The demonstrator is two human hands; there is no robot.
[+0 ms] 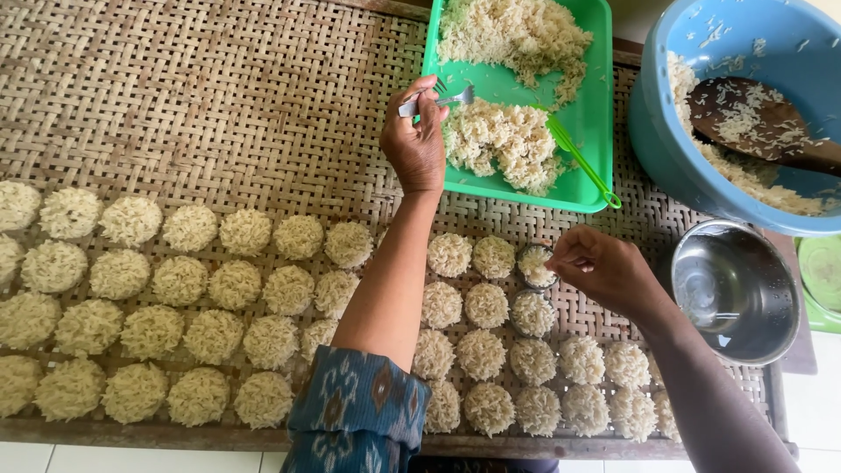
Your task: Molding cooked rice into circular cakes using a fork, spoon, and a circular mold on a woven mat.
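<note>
**Fork on the tray, fingers on the ring**

The left hand (413,140) grips a metal fork (441,101), long axis level, tines pointing toward three o'clock into the rice heap (499,144) on the green tray (589,96). At five o'clock from it, the right hand (604,270) pinches a small round mould (534,264) on the woven mat (219,105), among rice cakes (486,305).

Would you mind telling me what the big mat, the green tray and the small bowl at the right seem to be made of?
The large brown mat looks like woven bamboo or cane strips: a matte, crisscross weave. The green rectangular tray appears to be moulded plastic, smooth with a slight sheen. The small round silver bowl seems to be polished steel, since its inside mirrors the surroundings.
</note>
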